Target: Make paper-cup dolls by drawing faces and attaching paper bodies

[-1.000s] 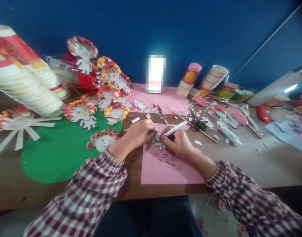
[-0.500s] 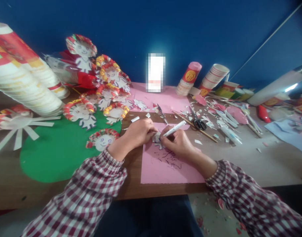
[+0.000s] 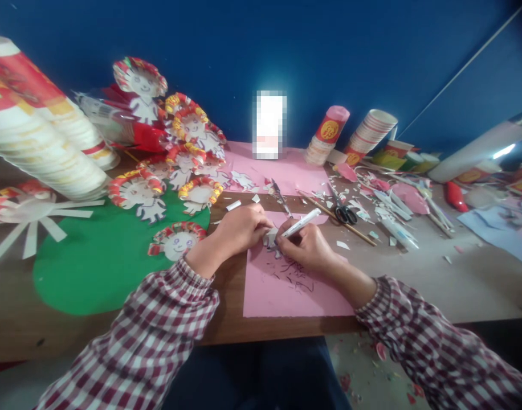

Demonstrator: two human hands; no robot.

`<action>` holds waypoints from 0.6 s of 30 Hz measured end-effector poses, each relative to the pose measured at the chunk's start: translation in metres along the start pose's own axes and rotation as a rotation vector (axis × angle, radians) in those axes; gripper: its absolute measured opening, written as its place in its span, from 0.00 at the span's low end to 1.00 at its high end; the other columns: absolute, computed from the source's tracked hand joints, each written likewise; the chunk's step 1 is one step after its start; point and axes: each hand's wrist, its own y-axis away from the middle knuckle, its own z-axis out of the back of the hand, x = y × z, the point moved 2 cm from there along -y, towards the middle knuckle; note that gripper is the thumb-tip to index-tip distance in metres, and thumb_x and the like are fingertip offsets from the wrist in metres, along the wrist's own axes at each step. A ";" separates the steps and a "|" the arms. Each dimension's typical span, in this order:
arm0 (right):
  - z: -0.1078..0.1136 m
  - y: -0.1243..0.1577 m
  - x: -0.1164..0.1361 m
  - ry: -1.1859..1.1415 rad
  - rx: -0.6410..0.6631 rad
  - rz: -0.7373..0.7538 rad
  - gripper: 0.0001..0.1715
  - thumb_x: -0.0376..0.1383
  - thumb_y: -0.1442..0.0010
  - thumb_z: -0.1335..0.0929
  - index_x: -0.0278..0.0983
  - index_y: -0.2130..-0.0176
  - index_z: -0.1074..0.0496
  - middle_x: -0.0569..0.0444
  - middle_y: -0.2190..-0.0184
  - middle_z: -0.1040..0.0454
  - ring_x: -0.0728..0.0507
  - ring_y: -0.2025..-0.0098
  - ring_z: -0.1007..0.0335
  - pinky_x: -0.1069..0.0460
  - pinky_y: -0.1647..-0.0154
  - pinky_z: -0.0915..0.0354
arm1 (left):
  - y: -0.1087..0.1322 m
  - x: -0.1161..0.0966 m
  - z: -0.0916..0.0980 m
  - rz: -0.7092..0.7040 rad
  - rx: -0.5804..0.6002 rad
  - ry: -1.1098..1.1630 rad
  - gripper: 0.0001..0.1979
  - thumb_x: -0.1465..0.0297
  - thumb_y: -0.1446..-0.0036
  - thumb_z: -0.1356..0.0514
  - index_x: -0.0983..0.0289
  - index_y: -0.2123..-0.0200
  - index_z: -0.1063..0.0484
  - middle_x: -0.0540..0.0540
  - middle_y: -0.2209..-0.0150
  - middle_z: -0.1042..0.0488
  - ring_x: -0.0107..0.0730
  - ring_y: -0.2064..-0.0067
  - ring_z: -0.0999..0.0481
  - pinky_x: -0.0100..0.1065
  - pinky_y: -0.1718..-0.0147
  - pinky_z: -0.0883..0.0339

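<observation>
My right hand (image 3: 309,244) is closed around a white marker (image 3: 302,222), its tip down by a small white paper cutout (image 3: 270,239). The fingers of my left hand (image 3: 244,228) pinch the upper left edge of that cutout. Under both lies a pink paper sheet (image 3: 261,296) covered with dark pen strokes. Part of the cutout is hidden behind my fingers. To the left, a paper doll face (image 3: 178,244) with a red curled rim rests on a green round sheet (image 3: 85,267).
Tall stacks of paper cups (image 3: 43,125) lean at the left, near several finished paper dolls (image 3: 196,131). Black scissors (image 3: 344,212), a thin wooden stick (image 3: 359,233) and paper scraps lie to the right. Another cup stack (image 3: 370,134) stands at the back by the blue wall.
Almost nothing differs. My right hand and the marker have shifted very slightly to the left over the cutout, while my left hand stays in place.
</observation>
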 end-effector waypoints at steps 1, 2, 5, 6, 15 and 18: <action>0.000 0.000 0.000 0.000 0.002 0.000 0.03 0.32 0.44 0.34 0.34 0.68 0.31 0.59 0.79 0.33 0.51 0.77 0.37 0.57 0.77 0.41 | 0.000 0.000 0.000 0.000 -0.003 0.000 0.08 0.68 0.43 0.40 0.55 0.63 0.20 0.52 0.63 0.26 0.29 0.67 0.28 0.31 0.69 0.38; 0.000 0.000 -0.001 -0.003 0.004 0.000 0.03 0.32 0.44 0.34 0.34 0.68 0.31 0.59 0.78 0.33 0.52 0.76 0.37 0.57 0.77 0.41 | 0.000 0.000 0.000 -0.001 -0.005 0.000 0.08 0.68 0.43 0.40 0.55 0.63 0.20 0.52 0.63 0.26 0.29 0.67 0.28 0.31 0.70 0.39; 0.000 0.000 -0.001 -0.017 0.012 -0.006 0.03 0.32 0.44 0.34 0.34 0.68 0.30 0.59 0.79 0.33 0.52 0.77 0.38 0.57 0.77 0.42 | 0.000 0.000 0.000 0.000 -0.007 -0.004 0.08 0.68 0.43 0.40 0.55 0.63 0.20 0.52 0.63 0.26 0.29 0.68 0.28 0.31 0.70 0.39; 0.000 0.000 0.000 -0.017 0.015 -0.007 0.03 0.32 0.44 0.34 0.34 0.68 0.30 0.59 0.79 0.33 0.52 0.77 0.38 0.57 0.77 0.42 | 0.000 0.000 0.000 0.000 -0.006 -0.006 0.08 0.68 0.43 0.40 0.55 0.63 0.20 0.52 0.63 0.26 0.29 0.68 0.28 0.31 0.70 0.39; 0.001 0.000 0.003 -0.004 0.037 -0.003 0.02 0.30 0.46 0.34 0.34 0.69 0.31 0.60 0.80 0.35 0.52 0.78 0.40 0.57 0.78 0.43 | 0.000 -0.002 0.001 0.008 0.002 -0.013 0.08 0.67 0.43 0.40 0.55 0.63 0.20 0.52 0.63 0.26 0.30 0.67 0.27 0.31 0.70 0.39; 0.001 0.001 0.003 -0.001 0.033 -0.013 0.02 0.30 0.46 0.34 0.34 0.69 0.31 0.61 0.81 0.36 0.53 0.79 0.41 0.57 0.79 0.45 | 0.000 -0.003 0.002 0.013 0.006 -0.014 0.08 0.68 0.43 0.40 0.55 0.63 0.20 0.52 0.63 0.26 0.30 0.66 0.27 0.31 0.69 0.38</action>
